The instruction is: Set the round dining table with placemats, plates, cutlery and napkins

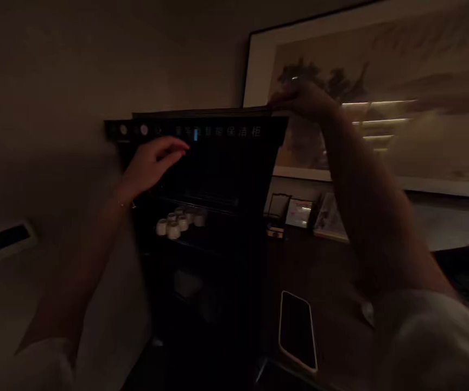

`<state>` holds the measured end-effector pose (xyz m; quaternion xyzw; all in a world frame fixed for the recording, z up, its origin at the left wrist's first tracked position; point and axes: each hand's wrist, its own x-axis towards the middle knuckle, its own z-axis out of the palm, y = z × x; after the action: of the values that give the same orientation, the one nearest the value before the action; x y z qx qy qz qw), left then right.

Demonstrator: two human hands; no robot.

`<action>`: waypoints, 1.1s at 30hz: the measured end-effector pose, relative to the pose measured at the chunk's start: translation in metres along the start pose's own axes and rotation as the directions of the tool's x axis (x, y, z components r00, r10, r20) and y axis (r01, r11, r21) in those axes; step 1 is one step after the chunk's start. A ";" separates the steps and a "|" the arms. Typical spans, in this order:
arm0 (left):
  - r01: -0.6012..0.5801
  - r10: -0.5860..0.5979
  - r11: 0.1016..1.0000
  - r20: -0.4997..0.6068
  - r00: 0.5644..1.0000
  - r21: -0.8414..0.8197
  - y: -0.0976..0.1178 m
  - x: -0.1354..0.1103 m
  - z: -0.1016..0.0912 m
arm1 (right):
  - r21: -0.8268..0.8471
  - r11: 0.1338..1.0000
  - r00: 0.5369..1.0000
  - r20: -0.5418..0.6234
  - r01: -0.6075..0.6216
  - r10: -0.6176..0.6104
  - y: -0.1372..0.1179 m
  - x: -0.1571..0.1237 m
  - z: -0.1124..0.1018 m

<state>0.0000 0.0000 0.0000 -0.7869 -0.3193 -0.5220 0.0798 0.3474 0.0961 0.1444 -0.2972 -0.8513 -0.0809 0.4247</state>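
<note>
A dark upright cabinet (202,163) stands before me, with a row of pale characters and small round icons along its top front strip. My left hand (151,163) hovers at the upper left of its front, thumb and fingers loosely bent with a small gap and nothing visible between them. A small blue light (195,134) glows just right of those fingertips. Reaching over the right rear corner, my right hand (303,100) has its fingers bent down onto the cabinet's top edge (238,111). Several small white cups (173,229) sit on a shelf inside.
A phone (298,331) lies on a dark surface right of the cabinet. Behind it stand small frames (298,212) and a booklet (330,220). A large framed picture (381,125) hangs on the wall. At left is a wall panel (6,240). The room is dim.
</note>
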 end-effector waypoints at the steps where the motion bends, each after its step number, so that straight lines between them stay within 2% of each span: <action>1: -0.021 0.021 1.000 -0.024 0.999 -0.005 0.008 0.015 0.006 | -0.018 1.000 1.000 0.026 -0.005 0.005 0.007 -0.003 -0.006; 4: -0.084 0.085 0.996 -0.071 0.994 0.022 0.029 0.061 0.022 | -0.033 0.999 0.997 0.078 -0.004 0.007 0.023 -0.009 -0.022; 7: -0.142 0.150 0.984 -0.071 0.986 0.109 0.041 0.108 0.038 | 0.006 1.000 0.996 0.092 0.016 -0.016 0.027 -0.009 -0.028; 11: -0.217 0.212 0.957 0.050 0.976 0.190 0.044 0.163 0.060 | 0.089 0.996 0.998 0.045 0.031 -0.035 0.028 -0.004 -0.025; 15: -0.196 0.154 0.962 0.218 0.964 0.191 0.039 0.198 0.080 | 0.254 0.967 0.999 0.036 -0.001 -0.009 0.032 -0.002 -0.020; 17: -0.204 0.149 0.963 0.283 0.948 0.175 0.033 0.208 0.088 | 0.251 0.968 1.000 -0.011 0.006 -0.003 0.033 -0.002 -0.016; 19: -0.245 0.192 0.960 0.318 0.929 0.138 0.027 0.214 0.094 | 0.216 0.976 0.996 -0.094 0.025 -0.004 0.032 -0.002 -0.012; 22: -0.271 0.249 0.962 0.280 0.927 0.041 0.017 0.218 0.100 | 0.210 0.977 0.983 -0.184 0.042 -0.002 0.032 -0.001 -0.006; 24: -0.269 0.258 0.963 0.203 0.944 0.027 0.013 0.218 0.103 | 0.201 0.977 0.978 -0.204 0.075 -0.033 0.031 -0.003 -0.004; 26: -0.297 0.282 0.948 0.131 0.951 0.112 0.012 0.218 0.105 | 0.155 0.980 0.972 -0.218 0.122 -0.086 0.030 -0.007 -0.003; 29: -0.342 0.333 0.896 0.080 0.940 0.283 0.015 0.216 0.106 | 0.010 0.987 0.969 -0.190 0.162 -0.158 0.027 -0.012 -0.006; 33: -0.375 0.391 0.862 0.025 0.920 0.340 0.019 0.212 0.103 | -0.236 0.938 0.947 -0.136 0.255 -0.291 0.023 -0.010 -0.014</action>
<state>0.1440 0.1216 0.1437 -0.7971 -0.2394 -0.4507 0.3227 0.3748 0.1051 0.1430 -0.2121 -0.8315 -0.2558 0.4452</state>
